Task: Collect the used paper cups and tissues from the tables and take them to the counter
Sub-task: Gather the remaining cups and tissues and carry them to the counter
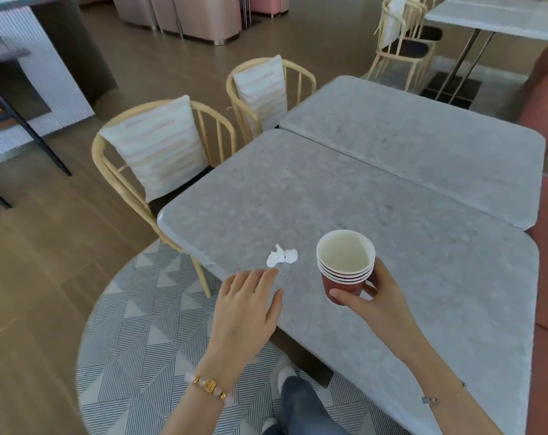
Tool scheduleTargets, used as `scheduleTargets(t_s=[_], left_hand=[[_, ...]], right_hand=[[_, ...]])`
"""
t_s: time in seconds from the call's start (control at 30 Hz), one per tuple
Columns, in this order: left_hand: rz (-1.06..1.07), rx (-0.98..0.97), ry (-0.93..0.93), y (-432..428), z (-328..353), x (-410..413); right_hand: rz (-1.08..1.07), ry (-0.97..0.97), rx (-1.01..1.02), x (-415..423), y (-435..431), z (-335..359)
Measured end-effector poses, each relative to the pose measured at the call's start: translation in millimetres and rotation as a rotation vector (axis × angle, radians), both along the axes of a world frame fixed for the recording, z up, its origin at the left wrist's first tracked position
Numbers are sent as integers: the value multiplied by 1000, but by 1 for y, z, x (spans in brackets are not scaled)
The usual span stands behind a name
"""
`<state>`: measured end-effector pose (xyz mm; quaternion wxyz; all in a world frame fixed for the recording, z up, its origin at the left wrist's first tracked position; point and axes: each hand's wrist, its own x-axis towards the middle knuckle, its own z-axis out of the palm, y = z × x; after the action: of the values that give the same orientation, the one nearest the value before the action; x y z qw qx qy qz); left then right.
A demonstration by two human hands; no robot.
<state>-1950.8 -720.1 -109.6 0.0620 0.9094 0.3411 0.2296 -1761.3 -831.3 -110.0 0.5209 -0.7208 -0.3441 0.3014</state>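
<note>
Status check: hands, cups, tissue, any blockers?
Right hand grips the stacked paper cups. Left hand open, just short of the crumpled tissue on the table. Nothing between them.

There is one crumpled tissue (281, 257) and one stack of nested paper cups (344, 268), which shows at least four rims, though the exact count is unclear. Two hands are in view, the left hand (247, 302) and the right hand (376, 296), each wrist with one bracelet. Two grey tabletops (329, 199) sit end to end with a third tabletop (492, 14) farther off, and two wooden chairs (115, 171) hold one striped cushion (156, 142) each.
</note>
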Motion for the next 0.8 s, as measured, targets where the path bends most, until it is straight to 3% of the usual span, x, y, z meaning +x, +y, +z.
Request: scheduleTargets(t_s=[0.8], left_hand=[[-132, -144, 258, 113, -54, 62]], right_hand=[[-65, 155, -113, 52, 87, -39]])
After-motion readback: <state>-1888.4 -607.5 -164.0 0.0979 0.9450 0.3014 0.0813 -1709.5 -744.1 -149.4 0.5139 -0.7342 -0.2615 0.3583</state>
